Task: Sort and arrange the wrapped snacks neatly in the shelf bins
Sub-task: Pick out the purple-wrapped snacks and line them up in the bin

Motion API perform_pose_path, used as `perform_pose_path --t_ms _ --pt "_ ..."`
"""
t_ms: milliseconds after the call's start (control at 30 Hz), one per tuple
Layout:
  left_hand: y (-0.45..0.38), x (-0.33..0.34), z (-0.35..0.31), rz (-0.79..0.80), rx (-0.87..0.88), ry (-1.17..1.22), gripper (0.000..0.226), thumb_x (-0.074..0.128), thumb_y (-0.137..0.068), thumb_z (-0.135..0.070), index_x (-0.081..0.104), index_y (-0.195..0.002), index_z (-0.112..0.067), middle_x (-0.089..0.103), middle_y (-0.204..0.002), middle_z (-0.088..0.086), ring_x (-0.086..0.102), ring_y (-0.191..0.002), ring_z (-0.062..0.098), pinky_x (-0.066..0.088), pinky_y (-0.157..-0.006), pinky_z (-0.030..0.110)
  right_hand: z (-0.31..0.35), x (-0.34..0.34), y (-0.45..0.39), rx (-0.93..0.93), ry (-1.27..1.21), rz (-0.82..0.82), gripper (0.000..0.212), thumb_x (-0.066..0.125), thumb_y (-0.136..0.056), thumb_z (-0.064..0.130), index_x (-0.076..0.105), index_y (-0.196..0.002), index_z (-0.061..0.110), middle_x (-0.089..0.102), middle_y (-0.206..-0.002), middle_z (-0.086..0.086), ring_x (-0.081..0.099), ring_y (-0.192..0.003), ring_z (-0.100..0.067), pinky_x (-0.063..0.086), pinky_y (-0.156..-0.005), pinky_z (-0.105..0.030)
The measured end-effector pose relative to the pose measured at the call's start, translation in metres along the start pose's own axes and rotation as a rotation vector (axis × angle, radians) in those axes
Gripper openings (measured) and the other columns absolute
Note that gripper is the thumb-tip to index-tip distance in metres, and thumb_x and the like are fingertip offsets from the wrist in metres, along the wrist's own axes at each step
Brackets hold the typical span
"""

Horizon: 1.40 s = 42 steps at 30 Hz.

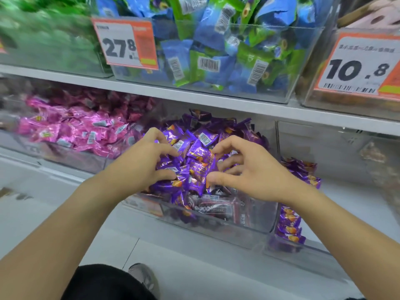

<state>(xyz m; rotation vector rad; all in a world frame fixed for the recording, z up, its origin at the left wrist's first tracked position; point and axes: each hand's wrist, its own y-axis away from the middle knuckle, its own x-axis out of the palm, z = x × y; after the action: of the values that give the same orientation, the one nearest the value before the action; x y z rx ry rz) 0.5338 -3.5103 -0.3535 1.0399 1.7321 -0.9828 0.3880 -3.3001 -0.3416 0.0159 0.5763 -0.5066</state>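
A: Purple snacks (195,152) fill the clear bin (238,221) under the white shelf (194,95). Why both hands?
B: Left hand (144,161) and right hand (249,169) curl onto wrappers, likely gathering strays.

Bright, even light (left edge motion-blurred, warped).

White shelf boards (194,98) are running across in two tiers — orange price tags (126,43) hanging off the upper one — pale floor tiles (194,263) showing below, evenly lit.
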Motion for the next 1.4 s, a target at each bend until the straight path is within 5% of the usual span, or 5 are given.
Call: perform_pose_path --t_ms 567,733,867,1167,1400 --pt "-0.004 0.004 -0.004 -0.247 -0.184 0.011 0.047 0.073 -0.077 -0.015 0.059 -0.122 -0.022 0.059 -0.097 0.000 0.053 -0.069 0.013 0.050 -0.074 0.033 0.013 -0.003 0.004 0.170 -0.156 -0.193 0.031 0.074 -0.085 0.035 0.064 -0.083 0.006 0.063 -0.053 -0.007 0.049 -0.034 -0.010 0.032 -0.035 -0.018" --pt "0.003 -0.009 -0.022 -0.433 0.001 0.345 0.052 0.070 -0.079 0.005 0.059 -0.124 -0.019 0.061 -0.098 -0.002 0.058 -0.063 0.011 0.052 -0.069 0.024 0.015 -0.007 0.016 0.247 -0.330 -0.173 0.033 0.064 -0.090 0.039 0.059 -0.086 0.007 0.066 -0.060 -0.020 0.051 -0.038 -0.022 0.040 -0.041 -0.026" --pt "0.015 -0.009 -0.060 -0.185 -0.062 1.113 0.051 0.067 -0.085 0.005 0.054 -0.130 -0.015 0.062 -0.103 0.014 0.067 -0.068 0.021 0.055 -0.071 0.024 0.016 -0.011 0.033 0.202 -0.618 -0.212 0.030 0.066 -0.084 0.023 0.061 -0.101 -0.001 0.070 -0.075 -0.021 0.068 -0.058 -0.025 0.058 -0.054 -0.027" --pt "0.007 0.024 -0.107 0.231 -0.107 1.365 0.054 0.070 -0.083 -0.005 0.054 -0.133 -0.013 0.069 -0.110 0.009 0.071 -0.087 0.035 0.056 -0.086 0.037 0.005 -0.033 0.068 0.103 -0.482 -0.319 0.030 0.077 -0.074 -0.002 0.074 -0.101 0.011 0.076 -0.091 -0.008 0.068 -0.075 -0.019 0.056 -0.073 -0.025" --pt "-0.004 0.032 -0.137 0.113 -0.281 1.499 0.036 0.068 -0.085 -0.009 0.057 -0.116 0.004 0.072 -0.099 0.023 0.072 -0.089 0.035 0.059 -0.078 0.031 0.007 -0.053 0.086 0.213 -0.421 -0.324 0.040 0.088 -0.062 0.024 0.078 -0.100 0.018 0.078 -0.095 -0.002 0.074 -0.091 -0.016 0.056 -0.090 -0.034"
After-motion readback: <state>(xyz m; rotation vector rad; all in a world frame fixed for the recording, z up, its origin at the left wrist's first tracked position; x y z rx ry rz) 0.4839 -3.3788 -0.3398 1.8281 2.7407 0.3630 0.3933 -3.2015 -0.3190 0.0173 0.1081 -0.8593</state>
